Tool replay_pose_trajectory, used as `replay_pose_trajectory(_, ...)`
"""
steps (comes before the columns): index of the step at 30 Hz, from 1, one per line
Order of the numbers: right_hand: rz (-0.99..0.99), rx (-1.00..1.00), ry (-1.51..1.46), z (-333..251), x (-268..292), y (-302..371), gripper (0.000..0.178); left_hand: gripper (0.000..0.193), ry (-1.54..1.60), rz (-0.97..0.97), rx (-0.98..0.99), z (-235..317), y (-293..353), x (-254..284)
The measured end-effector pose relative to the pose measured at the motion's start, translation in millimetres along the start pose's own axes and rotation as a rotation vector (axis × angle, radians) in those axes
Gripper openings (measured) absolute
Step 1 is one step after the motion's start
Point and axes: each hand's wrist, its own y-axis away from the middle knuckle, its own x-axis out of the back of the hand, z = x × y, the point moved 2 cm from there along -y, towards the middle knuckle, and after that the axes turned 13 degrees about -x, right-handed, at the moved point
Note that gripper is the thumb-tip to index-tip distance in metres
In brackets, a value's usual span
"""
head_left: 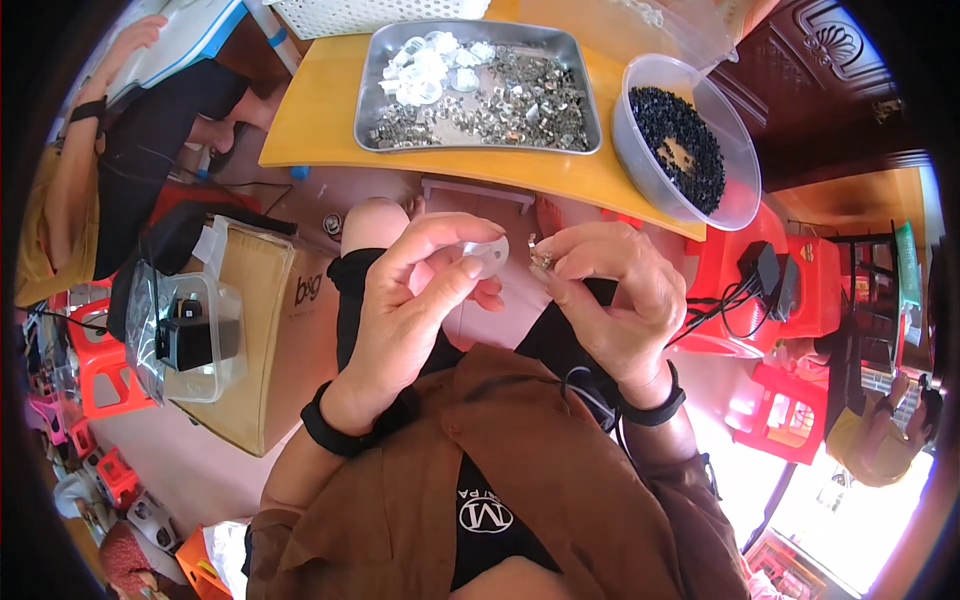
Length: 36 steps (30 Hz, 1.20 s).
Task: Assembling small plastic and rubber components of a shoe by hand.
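Note:
Between the thumb and fingers of my left hand (425,275) is a small round clear plastic piece (489,257). My right hand (615,285) pinches a small shiny metal part (541,256) close to it, with a gap between the two. Both hands are above my lap, in front of the table. On the table (310,120) beyond them stands a metal tray (470,146) with a pile of clear plastic pieces (425,68) and many loose small metal parts (530,110). To its right is a clear plastic bowl (740,165) of small black pieces (680,140).
A cardboard box (290,330) at the left bears a clear tub (225,345) with a black device (185,340). Red stools (740,300) with black cables stand at the right. A white perforated basket (370,14) is at the back. Another person (130,170) sits at the far left.

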Motion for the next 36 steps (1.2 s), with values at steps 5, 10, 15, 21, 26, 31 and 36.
replay_pose_trajectory(5, 0.109, 0.235, 0.132, 3.7, 1.6, 15.0, 0.024, 0.019, -0.130, -0.068, 0.079, 0.6, -0.4, -14.0)
replay_pose_trajectory(10, 0.115, 0.306, 0.187, 6.5, 2.8, 20.7, 0.024, 0.019, -0.190, -0.078, 0.157, -3.0, 1.3, -19.0)
replay_pose_trajectory(15, 0.138, 0.474, 0.243, 12.1, 1.7, 24.6, 0.029, 0.019, -0.210, -0.093, 0.134, -5.7, 0.7, -20.9)
replay_pose_trajectory(21, 0.044, 0.476, 0.310, 12.0, 0.4, 29.7, 0.032, 0.009, -0.160, -0.089, 0.174, -6.7, 3.7, -16.8)
replay_pose_trajectory(26, -0.033, 0.194, 0.139, 6.0, 12.8, 16.6, 0.030, 0.006, -0.478, -0.056, -0.005, -5.9, 3.1, -14.0)
replay_pose_trajectory(31, -0.116, 0.230, 0.296, 6.2, 10.3, 6.9, 0.024, 0.010, -0.646, -0.114, -0.111, -4.6, 2.1, -18.5)
replay_pose_trajectory(36, -0.199, 0.177, 0.361, 1.8, 11.5, 10.3, 0.020, 0.015, -0.885, -0.158, -0.293, -2.1, 1.4, -21.8)
